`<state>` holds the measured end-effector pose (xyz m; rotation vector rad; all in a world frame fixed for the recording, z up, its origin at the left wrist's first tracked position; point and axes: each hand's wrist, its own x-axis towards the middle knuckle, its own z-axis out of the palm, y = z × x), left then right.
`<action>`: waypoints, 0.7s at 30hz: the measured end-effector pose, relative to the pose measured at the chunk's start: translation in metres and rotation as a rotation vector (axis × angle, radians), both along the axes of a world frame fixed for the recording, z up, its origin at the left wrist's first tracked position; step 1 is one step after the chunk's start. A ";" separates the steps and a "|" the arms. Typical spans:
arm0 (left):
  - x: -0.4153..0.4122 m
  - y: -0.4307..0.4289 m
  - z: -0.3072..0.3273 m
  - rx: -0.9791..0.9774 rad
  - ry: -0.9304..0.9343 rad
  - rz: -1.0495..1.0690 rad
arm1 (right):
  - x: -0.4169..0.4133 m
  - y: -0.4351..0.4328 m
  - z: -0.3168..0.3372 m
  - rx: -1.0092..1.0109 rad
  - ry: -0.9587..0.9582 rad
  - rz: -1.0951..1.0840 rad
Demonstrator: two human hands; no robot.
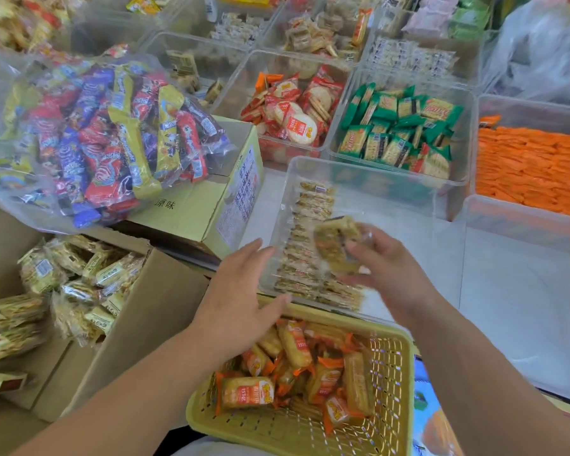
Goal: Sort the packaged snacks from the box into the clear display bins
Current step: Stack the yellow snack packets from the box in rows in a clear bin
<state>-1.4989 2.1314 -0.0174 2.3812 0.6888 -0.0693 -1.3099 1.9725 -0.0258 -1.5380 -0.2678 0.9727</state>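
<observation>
Right hand (385, 261) pinches one clear-wrapped snack packet (336, 241) between thumb and curled fingers, above the near left part of the clear bin (399, 232). Left hand (241, 291) is flat, fingers straight, holding nothing. It hovers at the bin's near left corner; contact with the rim cannot be told. Open cardboard box (165, 291): left of the bin, well apart from the held packet, with loose packets of the same kind (89, 274) heaped inside. Bin itself: floor bare through the middle and right side. Yellow basket (405, 340): just on the near side of the bin, below both forearms, holding orange-wrapped snacks (293, 350), a different product by the look. Row of packets (306, 225): packed close along the bin's left wall, then turning along its near wall, each lying crosswise to the run of the row. Held packet: just above the near end of that row and blurred. Its long axis seems to point roughly toward the bin's far wall, so it sits askew to its neighbours. Judgement: placing step, bin far from full. The next move likely needs a short drop with a turn of the wrist to line the packet up beside the row. The left hand is nearer the box and better placed for the next fetch.
</observation>
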 end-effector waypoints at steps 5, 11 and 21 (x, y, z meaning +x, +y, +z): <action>0.002 0.006 -0.030 0.012 0.373 -0.032 | 0.058 -0.005 -0.039 -0.563 -0.695 0.216; 0.001 0.007 -0.046 0.166 0.441 -0.125 | 0.061 0.010 -0.088 -0.849 -0.708 0.700; 0.000 0.010 -0.048 0.171 0.467 -0.154 | 0.057 0.026 -0.098 -0.733 -0.090 0.592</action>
